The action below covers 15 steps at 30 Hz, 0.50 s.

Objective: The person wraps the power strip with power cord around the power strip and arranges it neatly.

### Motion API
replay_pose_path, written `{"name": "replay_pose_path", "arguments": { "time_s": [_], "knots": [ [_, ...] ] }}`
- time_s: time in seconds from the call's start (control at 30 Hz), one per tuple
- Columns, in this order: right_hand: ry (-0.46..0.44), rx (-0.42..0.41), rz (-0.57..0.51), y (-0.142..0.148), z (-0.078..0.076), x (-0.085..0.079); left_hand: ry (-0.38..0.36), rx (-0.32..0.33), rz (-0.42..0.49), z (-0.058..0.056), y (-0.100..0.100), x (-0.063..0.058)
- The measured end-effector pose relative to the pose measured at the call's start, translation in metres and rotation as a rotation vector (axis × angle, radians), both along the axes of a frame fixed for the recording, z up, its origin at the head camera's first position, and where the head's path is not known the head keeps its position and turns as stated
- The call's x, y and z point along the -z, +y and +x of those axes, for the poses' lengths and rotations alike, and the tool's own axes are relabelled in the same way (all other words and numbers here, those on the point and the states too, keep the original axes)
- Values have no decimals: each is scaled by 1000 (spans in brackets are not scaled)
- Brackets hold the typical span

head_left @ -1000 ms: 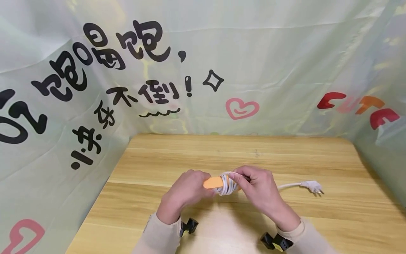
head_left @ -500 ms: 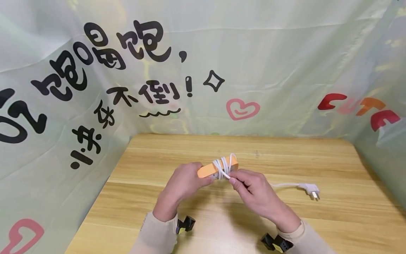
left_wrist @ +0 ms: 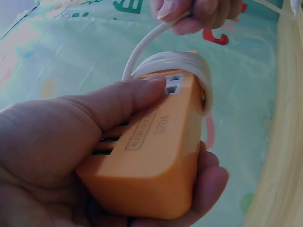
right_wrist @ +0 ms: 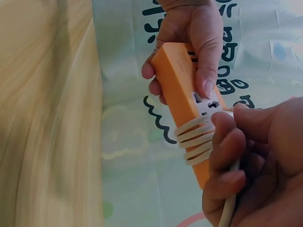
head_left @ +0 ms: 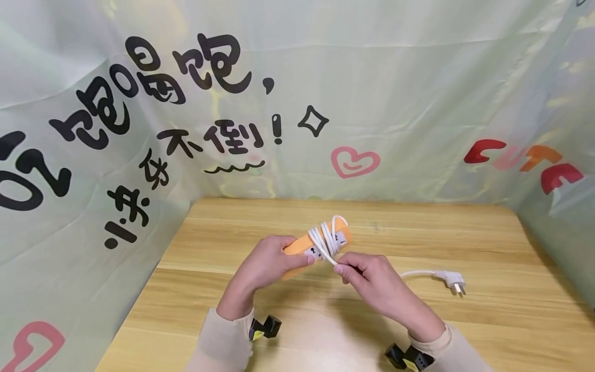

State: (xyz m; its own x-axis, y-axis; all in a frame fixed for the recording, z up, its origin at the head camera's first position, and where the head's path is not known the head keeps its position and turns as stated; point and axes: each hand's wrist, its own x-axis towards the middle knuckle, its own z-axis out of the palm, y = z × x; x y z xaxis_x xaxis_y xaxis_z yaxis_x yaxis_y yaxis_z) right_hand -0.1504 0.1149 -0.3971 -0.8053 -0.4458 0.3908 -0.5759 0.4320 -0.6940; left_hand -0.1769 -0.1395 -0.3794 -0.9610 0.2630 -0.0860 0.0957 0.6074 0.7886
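An orange power strip (head_left: 299, 244) with white socket faces is held above the table, tilted with its far end up to the right. My left hand (head_left: 266, 263) grips its near end, thumb over the socket side and fingers curled round the back, as the left wrist view shows on the orange body (left_wrist: 156, 142). Several turns of white cord (head_left: 325, 240) wrap its far half. Between thumb and fingers my right hand (head_left: 376, 276) pinches the cord just below the wraps. The rest of the cord runs behind that hand to a white plug (head_left: 453, 280) at the right.
The wooden table (head_left: 223, 227) spreads under both hands. A printed cloth (head_left: 395, 93) with lettering and hearts stands behind it and along both sides. Each wrist wears a small black camera (head_left: 265, 327).
The power strip has risen and tilted, turning its socket side toward the head camera. My right hand has brought the cord from the strip's top down to its near side. The plug has shifted slightly left.
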Motion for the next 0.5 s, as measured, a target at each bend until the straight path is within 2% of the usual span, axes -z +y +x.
{"name": "replay_pose_path", "arguments": {
  "time_s": [0.1,0.2,0.3,0.43,0.5],
  "knots": [
    [-51,43,15,0,2,1,-13,-7,40,-1,0,1],
    [-63,44,8,1,3,2,-28,-9,80,-1,0,2],
    [-60,-26,-4,2,5,3,-39,-5,113,-2,0,3],
    [-45,-173,10,4,4,3,-49,4,149,-2,-2,2],
    [-34,-212,29,6,4,4,-56,12,165,-2,-3,2]
  ]
}}
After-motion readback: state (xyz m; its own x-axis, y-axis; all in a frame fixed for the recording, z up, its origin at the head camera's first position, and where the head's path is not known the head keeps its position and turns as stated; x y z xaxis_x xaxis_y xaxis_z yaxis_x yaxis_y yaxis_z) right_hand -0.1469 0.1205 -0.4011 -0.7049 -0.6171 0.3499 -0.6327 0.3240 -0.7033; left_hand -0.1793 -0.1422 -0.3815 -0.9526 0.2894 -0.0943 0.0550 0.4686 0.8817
